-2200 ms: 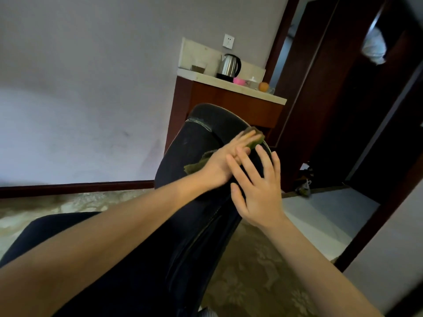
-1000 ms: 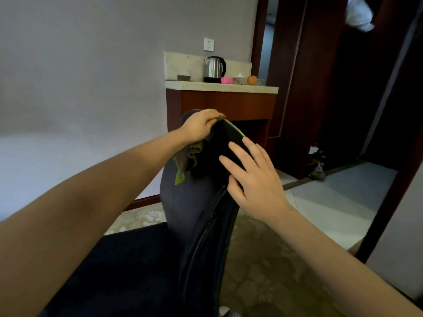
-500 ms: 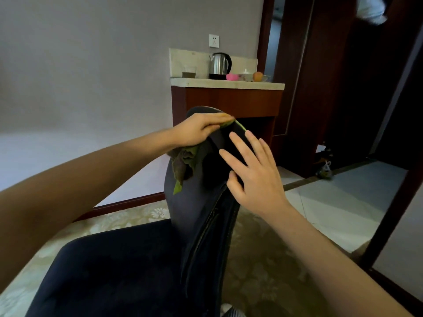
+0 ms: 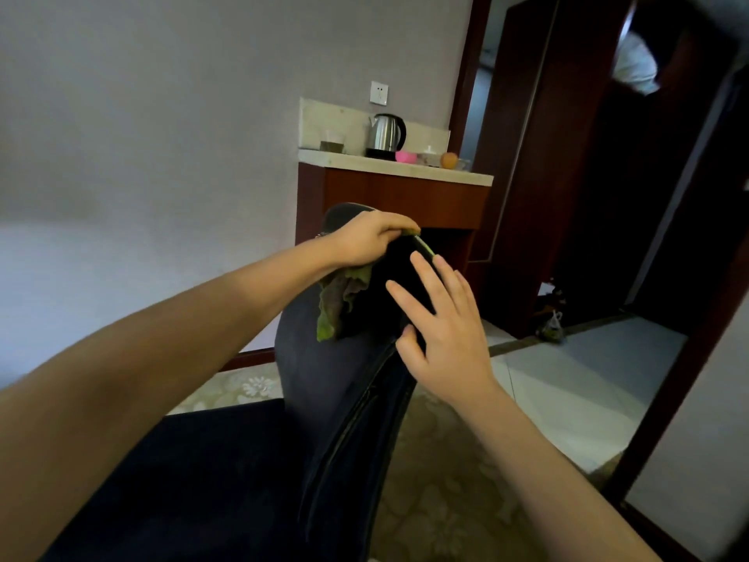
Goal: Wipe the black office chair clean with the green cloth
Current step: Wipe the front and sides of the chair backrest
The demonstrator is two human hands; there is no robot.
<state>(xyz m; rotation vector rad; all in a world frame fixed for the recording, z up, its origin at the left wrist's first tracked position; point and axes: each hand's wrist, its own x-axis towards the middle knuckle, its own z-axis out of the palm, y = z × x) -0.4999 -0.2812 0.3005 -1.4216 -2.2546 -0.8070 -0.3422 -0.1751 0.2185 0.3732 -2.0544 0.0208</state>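
Left hand (image 4: 367, 243) has slid up from the rear panel to the crest of the black office chair (image 4: 324, 379), and there it grips the green cloth (image 4: 342, 298), fingers curled over the top edge. The cloth bunches under the palm and hangs just below the grip. Just right of the grip, the right hand (image 4: 446, 334) lies flat on the backrest, fingers spread, holding nothing.

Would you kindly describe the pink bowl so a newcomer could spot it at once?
Find the wooden cabinet against the far wall, beyond the chair. On its pale top, the bowl sits between the steel kettle and an orange fruit. It alone is bright pink.
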